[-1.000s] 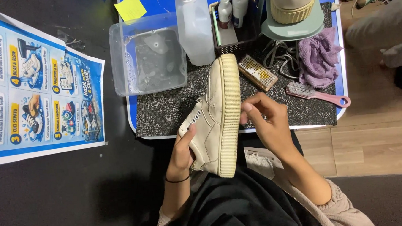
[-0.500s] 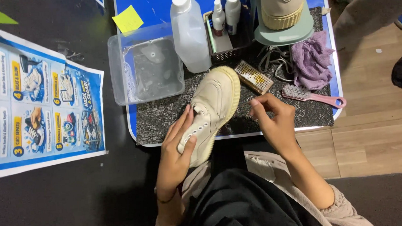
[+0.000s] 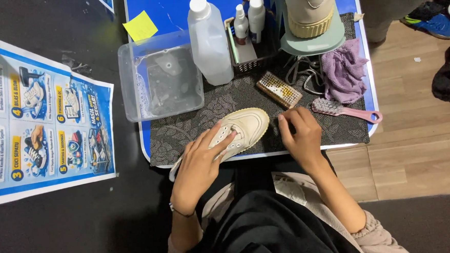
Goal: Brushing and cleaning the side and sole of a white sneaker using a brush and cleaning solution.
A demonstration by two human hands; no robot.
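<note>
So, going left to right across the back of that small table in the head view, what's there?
Yellow sticky note → clear plastic tub → big white bottle → two small spray bottles → shoe on a stand → purple cloth.

A small blue worktop (image 3: 172, 8) carries a dark patterned mat (image 3: 184, 134) over its near half. On the bare blue at ten o'clock lies a yellow sticky note (image 3: 140, 27). A clear plastic tub (image 3: 160, 76) straddles the mat's far-left edge. The dark floor (image 3: 60, 222) at nine o'clock bears a printed poster (image 3: 34, 116).

head view, steeply down, close
</note>
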